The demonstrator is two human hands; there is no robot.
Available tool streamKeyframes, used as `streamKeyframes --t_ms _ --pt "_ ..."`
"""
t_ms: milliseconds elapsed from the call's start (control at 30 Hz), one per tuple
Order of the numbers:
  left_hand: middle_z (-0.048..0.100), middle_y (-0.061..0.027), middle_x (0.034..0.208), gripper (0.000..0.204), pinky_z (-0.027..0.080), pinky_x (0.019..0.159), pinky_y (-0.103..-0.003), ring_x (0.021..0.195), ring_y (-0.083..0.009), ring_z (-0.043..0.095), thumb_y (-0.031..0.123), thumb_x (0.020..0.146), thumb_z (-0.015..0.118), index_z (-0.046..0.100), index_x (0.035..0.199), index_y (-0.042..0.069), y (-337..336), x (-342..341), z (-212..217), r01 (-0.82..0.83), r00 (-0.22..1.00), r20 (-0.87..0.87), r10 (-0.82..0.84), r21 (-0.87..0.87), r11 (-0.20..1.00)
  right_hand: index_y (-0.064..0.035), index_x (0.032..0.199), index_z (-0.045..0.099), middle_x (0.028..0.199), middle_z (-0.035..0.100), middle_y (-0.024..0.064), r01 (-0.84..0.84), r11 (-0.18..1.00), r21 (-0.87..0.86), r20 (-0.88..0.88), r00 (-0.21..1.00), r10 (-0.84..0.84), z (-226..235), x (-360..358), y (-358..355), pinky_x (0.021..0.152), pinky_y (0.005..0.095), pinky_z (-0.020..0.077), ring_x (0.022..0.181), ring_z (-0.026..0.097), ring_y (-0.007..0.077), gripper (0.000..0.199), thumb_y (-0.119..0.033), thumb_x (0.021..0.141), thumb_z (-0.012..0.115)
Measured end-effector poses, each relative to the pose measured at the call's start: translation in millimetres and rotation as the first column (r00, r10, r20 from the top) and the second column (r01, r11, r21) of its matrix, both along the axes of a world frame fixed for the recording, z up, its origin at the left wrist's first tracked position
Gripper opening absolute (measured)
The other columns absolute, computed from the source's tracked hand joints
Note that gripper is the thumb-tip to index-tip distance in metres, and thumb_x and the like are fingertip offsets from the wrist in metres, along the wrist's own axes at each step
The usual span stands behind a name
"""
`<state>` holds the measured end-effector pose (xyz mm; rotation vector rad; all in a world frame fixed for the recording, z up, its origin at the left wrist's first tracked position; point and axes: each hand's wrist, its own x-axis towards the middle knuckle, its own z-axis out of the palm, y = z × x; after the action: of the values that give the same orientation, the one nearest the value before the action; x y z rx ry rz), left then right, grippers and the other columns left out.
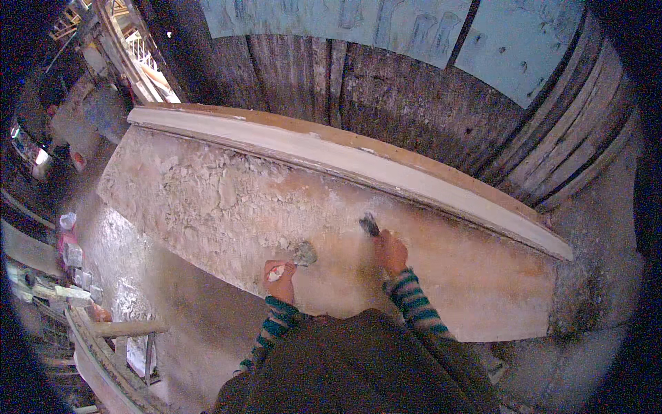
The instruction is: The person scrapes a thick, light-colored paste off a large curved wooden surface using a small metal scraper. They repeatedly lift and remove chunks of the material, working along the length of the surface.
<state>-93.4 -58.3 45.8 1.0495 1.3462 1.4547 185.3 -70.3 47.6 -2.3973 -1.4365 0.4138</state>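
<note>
A long pale work board (448,276) lies across in front of me, its left half covered in crumbly off-white flakes (214,190). My left hand (278,276) is closed around a whitish handle at the board's near edge. Beside its fingers is a rounded grey trowel-like blade (304,253), which seems to belong to that handle. My right hand (391,252) grips a short scraper (369,224) with a dark, flat end. Its tip points up and left, over the smoother right part of the board; whether it touches the surface is unclear.
A long white moulded strip (331,152) with a brown wooden back runs along the board's far edge. Beyond rise dark weathered planks (407,103) and pale blue panels (414,31). At lower left are a wooden pole frame (127,328) and light-coloured blocks (72,255).
</note>
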Motion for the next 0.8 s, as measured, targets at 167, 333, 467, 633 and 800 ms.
streamKeyframes --t_ms 167,333,467,633,800 --pt "0.050 -0.0034 0.075 0.015 0.039 0.070 -0.026 0.074 -0.0149 0.050 -0.003 0.068 0.064 0.052 0.069 0.006 0 0 -29 0.036 0.980 -0.197 -0.031 0.021 0.999 -0.0092 0.091 0.057 0.076 0.062 0.0179 -0.063 0.997 0.035 0.042 0.997 0.061 11 8 17 0.062 0.0479 0.0470 0.071 0.060 0.0370 0.025 -0.032 0.081 0.052" --pt "0.049 -0.0031 0.073 0.016 0.039 0.069 -0.026 0.072 -0.0142 0.048 -0.004 0.067 0.062 0.051 0.071 0.006 2 2 -40 0.043 0.996 -0.079 -0.042 0.022 0.999 -0.0099 0.091 0.057 0.080 0.062 0.0170 0.067 0.990 -0.124 0.011 0.998 -0.066 9 11 -25 0.065 0.0481 0.0465 0.076 0.059 0.0375 0.025 -0.032 0.079 0.055" --pt "0.048 -0.0035 0.072 0.018 0.038 0.068 -0.026 0.071 -0.0140 0.047 -0.005 0.066 0.061 0.049 0.071 0.007 3 10 -12 0.132 0.978 -0.177 -0.108 0.129 0.983 -0.0098 0.091 0.056 0.077 0.062 0.0183 0.055 0.998 0.017 0.089 0.994 -0.056 -4 13 11 0.063 0.0488 0.0460 0.073 0.059 0.0382 0.025 -0.032 0.079 0.054" --pt "0.048 -0.0041 0.072 0.018 0.038 0.067 -0.027 0.070 -0.0155 0.046 -0.005 0.066 0.061 0.049 0.071 0.007 7 4 -26 0.121 0.955 -0.288 -0.074 0.149 0.981 -0.0083 0.090 0.055 0.078 0.061 0.0193 0.065 0.984 -0.166 0.061 0.997 -0.055 23 7 -13 0.062 0.0492 0.0456 0.073 0.059 0.0390 0.025 -0.031 0.079 0.054" --pt "0.048 -0.0044 0.072 0.019 0.039 0.067 -0.027 0.071 -0.0163 0.047 -0.006 0.066 0.061 0.049 0.071 0.007 8 5 -16 0.168 0.945 -0.315 -0.087 0.241 0.956 -0.0080 0.087 0.055 0.077 0.062 0.0182 0.060 0.998 0.015 0.123 0.990 -0.062 7 11 10 0.062 0.0487 0.0462 0.071 0.059 0.0381 0.025 -0.031 0.079 0.055"
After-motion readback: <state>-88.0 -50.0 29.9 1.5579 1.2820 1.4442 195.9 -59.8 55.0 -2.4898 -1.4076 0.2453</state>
